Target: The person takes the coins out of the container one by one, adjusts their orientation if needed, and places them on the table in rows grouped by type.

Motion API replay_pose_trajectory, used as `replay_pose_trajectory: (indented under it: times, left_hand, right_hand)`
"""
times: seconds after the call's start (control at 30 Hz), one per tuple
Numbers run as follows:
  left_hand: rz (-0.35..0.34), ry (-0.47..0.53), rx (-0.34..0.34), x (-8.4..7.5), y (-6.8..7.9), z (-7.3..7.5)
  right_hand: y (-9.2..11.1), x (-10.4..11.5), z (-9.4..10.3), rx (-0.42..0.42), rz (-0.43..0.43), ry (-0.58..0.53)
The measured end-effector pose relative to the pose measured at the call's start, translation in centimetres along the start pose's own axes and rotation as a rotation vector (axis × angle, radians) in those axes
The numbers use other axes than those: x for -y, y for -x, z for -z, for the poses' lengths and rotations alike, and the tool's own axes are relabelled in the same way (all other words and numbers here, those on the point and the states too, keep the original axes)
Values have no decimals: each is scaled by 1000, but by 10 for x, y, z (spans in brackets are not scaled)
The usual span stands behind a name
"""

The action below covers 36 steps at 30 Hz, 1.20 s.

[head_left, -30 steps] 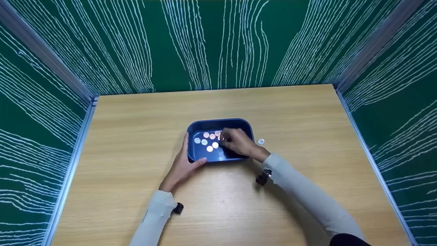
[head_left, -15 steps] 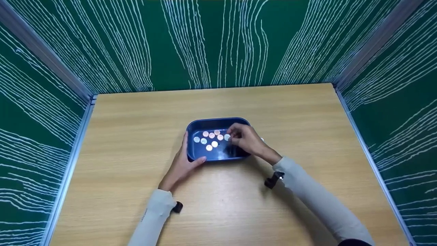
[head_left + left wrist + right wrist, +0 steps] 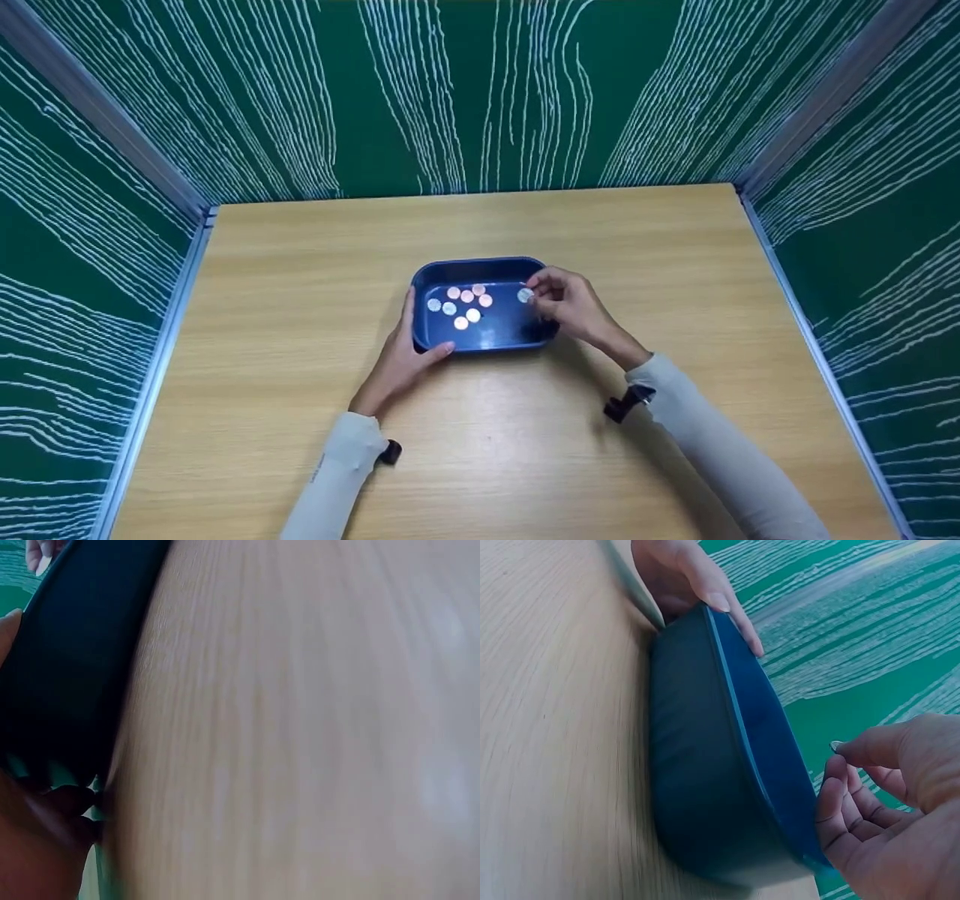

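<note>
The right hand [image 3: 571, 301] pinches a round, silvery coin [image 3: 526, 295] above the right part of a deep, dark-blue rectangular tray [image 3: 506, 330]; the left hand [image 3: 401, 360] grips the tray's left side. A firm pinch and a braced tray should prevent slips.

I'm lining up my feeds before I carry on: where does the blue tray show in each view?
Head: the blue tray lies around the middle, just below centre.
Left wrist: the blue tray is a dark wall in the upper left, cut off by the frame.
Right wrist: the blue tray stands near centre, slanting from upper middle to lower right.
Shared landmark: the left hand, which holds the tray in all three.
</note>
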State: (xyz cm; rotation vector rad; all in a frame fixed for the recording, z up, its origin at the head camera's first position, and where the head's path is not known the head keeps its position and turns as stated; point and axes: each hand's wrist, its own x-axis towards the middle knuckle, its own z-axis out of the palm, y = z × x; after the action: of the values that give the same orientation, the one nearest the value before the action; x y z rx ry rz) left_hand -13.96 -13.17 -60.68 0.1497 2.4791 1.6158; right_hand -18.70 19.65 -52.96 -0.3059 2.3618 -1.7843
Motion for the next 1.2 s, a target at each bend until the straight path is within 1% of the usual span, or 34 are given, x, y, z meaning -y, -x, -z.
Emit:
replay_pose_trajectory:
  times: [0.1,0.23,0.47,0.67,0.77,1.0,1.2]
  left_hand:
    - [4,3,2,0,0,-1]
    - [12,5,4,0,0,1]
    - [0,0,9,-1,0,3]
    - [-21,1,3,0,-1,1]
    - [-20,4,9,0,-1,1]
    - [-14,13,8,1,-2,1]
    - [-12,15,7,0,0,0]
  right_hand:
    - [7,-4,10,-36,-4,-21]
    - [16,-9,24,-60,-13,-34]
    - [31,-22,51,-101,-59,-33]
    - [42,-36,69,-148,-86,-79]
    - [48,-42,75,-171,-98,-90]
    - [56,-59,84,-211,-129,-68]
    - [62,-71,86,-213,-153,-36]
